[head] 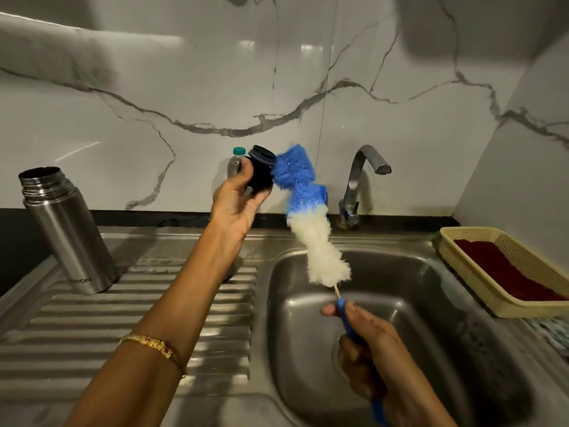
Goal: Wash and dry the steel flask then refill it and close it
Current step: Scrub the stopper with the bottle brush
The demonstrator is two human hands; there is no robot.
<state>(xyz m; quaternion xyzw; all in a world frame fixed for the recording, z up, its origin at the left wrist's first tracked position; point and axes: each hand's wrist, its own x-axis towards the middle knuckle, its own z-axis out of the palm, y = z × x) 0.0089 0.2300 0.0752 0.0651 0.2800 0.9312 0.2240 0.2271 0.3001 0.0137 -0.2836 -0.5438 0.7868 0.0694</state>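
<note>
Nearest the camera, the right hand (366, 349) curls round the blue handle of a bottle brush (308, 217), low over the sink (462, 349) basin. From that grip the brush runs up and leftward, white bristles first, then blue, its long axis tilted toward the flask cap (260, 171). The blue tip touches the cap's threaded end, so the scrubbing turns on that contact: the cap sits above and left of the brush hand, beyond the basin's left rim. The left hand (237, 204) holds the black cap between thumb and fingers, threaded end turned toward the bristles.

The steel flask (66, 232) stands upright and open-mouthed on the ribbed drainboard (138, 309), well left of the sink and apart from both hands; the left arm is the nearer to it. Lettering low on its body seems to end in "SON", though the rest is too dim to read. Behind the sink, the tap (358, 183) shows no water running. A small plastic bottle (235, 161) with a teal cap peeks out behind the left hand. Right of the sink sits a cream basket (462, 238) holding a dark red cloth (505, 272)
</note>
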